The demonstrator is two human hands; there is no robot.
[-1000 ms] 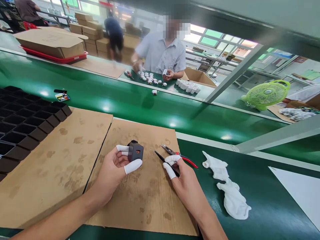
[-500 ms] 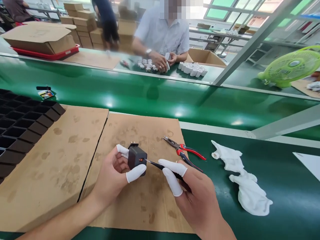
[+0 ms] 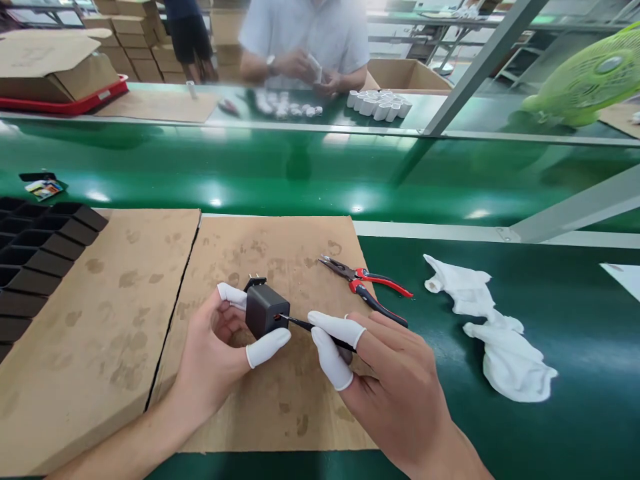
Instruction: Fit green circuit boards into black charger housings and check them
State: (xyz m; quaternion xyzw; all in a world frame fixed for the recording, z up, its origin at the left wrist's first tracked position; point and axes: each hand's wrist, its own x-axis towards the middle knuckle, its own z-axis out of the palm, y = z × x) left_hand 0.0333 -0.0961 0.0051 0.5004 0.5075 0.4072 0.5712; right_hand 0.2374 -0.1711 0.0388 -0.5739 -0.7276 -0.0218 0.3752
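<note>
My left hand (image 3: pixel 220 347), with white finger cots on the thumb and a finger, grips a black power adapter (image 3: pixel 263 310). Metal prongs stick up from the plate at its far end, and a small opening with orange inside shows in the near face. Between the cotted thumb and forefinger of my right hand (image 3: pixel 380 367) are black tweezers (image 3: pixel 305 325), their thin tip at that opening. How deep the tip sits I cannot tell. Needle-nose pliers (image 3: pixel 363 280) with red and black handles lie just beyond my right hand, jaws apart from the adapter.
Cardboard sheets (image 3: pixel 120 320) cover the bench under my hands. Black open housings (image 3: pixel 45 253) stand in rows at left. Crumpled white gloves (image 3: pixel 500 333) lie at right. Past the green conveyor (image 3: pixel 260 167), a person (image 3: pixel 305 47) handles a white part near several white housings (image 3: pixel 377 103).
The tweezers' tip has come from beside the adapter's face to its opening. The adapter has turned slightly. My view has shifted, and the person opposite has raised their hands.
</note>
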